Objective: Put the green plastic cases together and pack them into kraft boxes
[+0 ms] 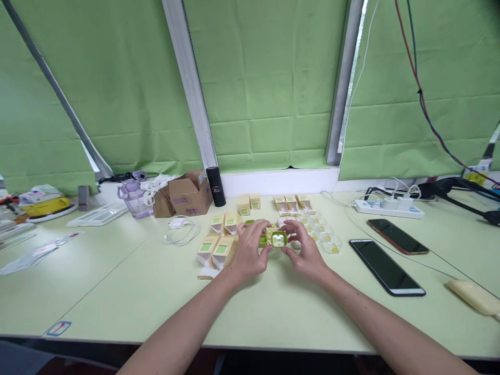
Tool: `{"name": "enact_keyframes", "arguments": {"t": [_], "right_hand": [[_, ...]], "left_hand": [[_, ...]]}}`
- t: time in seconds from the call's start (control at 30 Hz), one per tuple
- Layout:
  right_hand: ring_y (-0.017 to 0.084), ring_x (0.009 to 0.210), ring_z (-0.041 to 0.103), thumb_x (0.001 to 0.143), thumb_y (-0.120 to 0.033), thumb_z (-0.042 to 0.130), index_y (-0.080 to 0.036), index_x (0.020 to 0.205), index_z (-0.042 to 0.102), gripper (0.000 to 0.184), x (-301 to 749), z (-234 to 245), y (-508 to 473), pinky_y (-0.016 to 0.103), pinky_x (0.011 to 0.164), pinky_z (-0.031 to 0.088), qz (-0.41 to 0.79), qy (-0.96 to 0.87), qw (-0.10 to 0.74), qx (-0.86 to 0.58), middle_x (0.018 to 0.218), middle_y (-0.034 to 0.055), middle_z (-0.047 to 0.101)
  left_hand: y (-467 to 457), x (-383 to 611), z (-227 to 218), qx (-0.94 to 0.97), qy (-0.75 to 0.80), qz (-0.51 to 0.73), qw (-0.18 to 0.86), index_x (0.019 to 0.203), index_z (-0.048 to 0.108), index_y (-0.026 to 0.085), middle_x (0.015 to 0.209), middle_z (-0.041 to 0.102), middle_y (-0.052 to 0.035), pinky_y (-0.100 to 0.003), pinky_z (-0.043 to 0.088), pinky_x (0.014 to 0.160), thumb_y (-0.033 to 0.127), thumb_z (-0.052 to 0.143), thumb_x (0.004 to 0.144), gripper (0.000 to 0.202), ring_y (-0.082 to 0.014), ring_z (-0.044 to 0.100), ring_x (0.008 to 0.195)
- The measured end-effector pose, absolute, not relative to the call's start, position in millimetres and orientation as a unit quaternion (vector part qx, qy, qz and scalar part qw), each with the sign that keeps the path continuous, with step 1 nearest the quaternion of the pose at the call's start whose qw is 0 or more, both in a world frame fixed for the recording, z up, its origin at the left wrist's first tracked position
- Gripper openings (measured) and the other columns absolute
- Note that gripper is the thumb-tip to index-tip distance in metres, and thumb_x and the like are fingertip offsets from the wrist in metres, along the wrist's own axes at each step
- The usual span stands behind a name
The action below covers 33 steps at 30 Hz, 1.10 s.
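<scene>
A small green square case with a pale inside (pixel 279 239) is pinched between the fingertips of both hands, raised over the table. My left hand (pixel 250 250) grips it from the left, thumb below and fingers above. On its right side my right hand (pixel 307 251) closes on it the same way. Just behind my left fingers, partly hidden, lie other green pieces (pixel 263 241) and small yellow pieces (pixel 270 229). Small tan boxes with green labels (pixel 222 249) stand beside my left hand. Clear plastic cups with yellow bits inside (pixel 331 244) sit right of my right hand.
More tan boxes (pixel 291 204) stand behind. On the right are two phones (pixel 386 266), a power strip (pixel 390 208) and a cream-coloured rounded object (pixel 474 296). Leftward are a white charger cable (pixel 183 229), a cardboard box (pixel 190 195), a black bottle (pixel 215 186) and a purple jug (pixel 136 199).
</scene>
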State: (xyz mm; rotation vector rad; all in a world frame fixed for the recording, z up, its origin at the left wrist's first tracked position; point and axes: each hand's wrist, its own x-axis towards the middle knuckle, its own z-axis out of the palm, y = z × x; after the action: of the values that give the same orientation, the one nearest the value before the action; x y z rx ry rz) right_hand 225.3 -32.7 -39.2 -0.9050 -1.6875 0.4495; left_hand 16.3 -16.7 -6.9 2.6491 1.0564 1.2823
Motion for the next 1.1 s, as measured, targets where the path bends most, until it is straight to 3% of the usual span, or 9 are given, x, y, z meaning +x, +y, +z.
{"name": "enact_keyframes", "arguments": {"t": [0.17,0.67,1.1], "right_hand": [[0.028,0.118,0.071,0.087,-0.016,0.067,-0.030,0.142,0.046,0.060,224.4,-36.5,-35.6,0.048,0.096,0.061,0.194,-0.707,0.572,-0.368,0.125,0.0089,0.072],[0.028,0.123,0.070,0.096,-0.024,0.069,-0.031,0.142,0.048,0.051,223.9,-35.8,-38.1,0.047,0.097,0.063,0.195,-0.706,0.596,-0.328,0.129,0.0106,0.071],[0.029,0.120,0.072,0.103,-0.036,0.064,-0.029,0.135,0.054,0.034,224.5,-32.0,-38.4,0.047,0.096,0.064,0.211,-0.703,0.599,-0.320,0.129,0.0118,0.072]], "left_hand": [[-16.5,16.5,-9.7,0.858,0.311,0.409,0.010,0.139,0.051,0.024,0.141,0.068,-0.0148,-0.055,0.033,0.117,0.014,0.065,0.090,0.052,-0.0338,0.062,0.132],[-18.8,17.9,-8.9,0.857,0.266,0.441,-0.033,0.131,0.058,0.024,0.127,0.077,-0.0106,-0.053,0.038,0.113,0.011,0.060,0.095,0.039,-0.0299,0.071,0.122],[-13.6,17.3,-10.3,0.833,0.299,0.465,-0.024,0.129,0.064,0.024,0.119,0.081,-0.0096,-0.053,0.043,0.109,0.023,0.063,0.101,0.028,-0.0281,0.075,0.109]]}}
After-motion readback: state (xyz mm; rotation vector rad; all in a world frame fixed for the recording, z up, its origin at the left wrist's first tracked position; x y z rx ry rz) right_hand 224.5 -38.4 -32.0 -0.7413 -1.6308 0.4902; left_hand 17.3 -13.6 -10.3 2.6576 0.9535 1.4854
